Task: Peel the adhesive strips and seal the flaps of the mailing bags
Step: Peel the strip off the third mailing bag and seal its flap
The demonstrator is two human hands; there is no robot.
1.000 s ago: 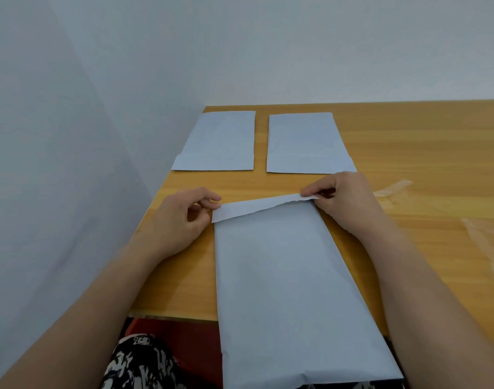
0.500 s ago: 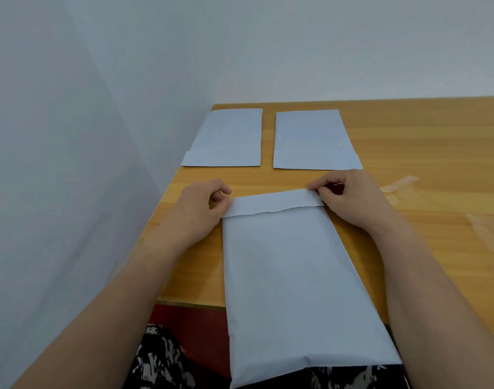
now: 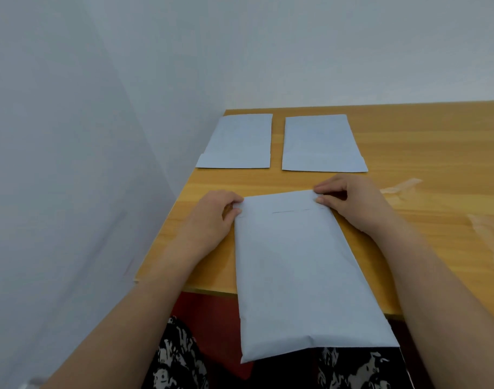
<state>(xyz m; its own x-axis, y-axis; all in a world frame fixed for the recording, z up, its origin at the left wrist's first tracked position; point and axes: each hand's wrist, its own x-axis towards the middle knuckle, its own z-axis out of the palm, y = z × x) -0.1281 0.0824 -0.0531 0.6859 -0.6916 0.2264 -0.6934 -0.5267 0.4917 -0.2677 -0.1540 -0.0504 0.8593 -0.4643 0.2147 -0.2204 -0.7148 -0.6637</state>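
Note:
A long pale blue-grey mailing bag (image 3: pixel 296 270) lies lengthwise on the wooden table (image 3: pixel 422 153), its near end hanging over the front edge above my lap. Its top flap (image 3: pixel 282 202) is folded down flat onto the bag's face. My left hand (image 3: pixel 212 217) pinches the flap's left corner, and my right hand (image 3: pixel 349 203) pinches the right corner, thumb and fingers on the fold. Two more bags, one on the left (image 3: pixel 240 141) and one on the right (image 3: pixel 321 144), lie side by side farther back, flaps folded over.
Clear peeled strips lie on the table to the right, one (image 3: pixel 403 186) beside my right hand and a larger crumpled one (image 3: pixel 490 237) at the right edge. A grey wall (image 3: pixel 71 164) runs along the table's left side and back.
The flap, raised and half folded a second ago, has been brought down flat onto the bag. Both hands stayed at its corners, and the view shifted slightly.

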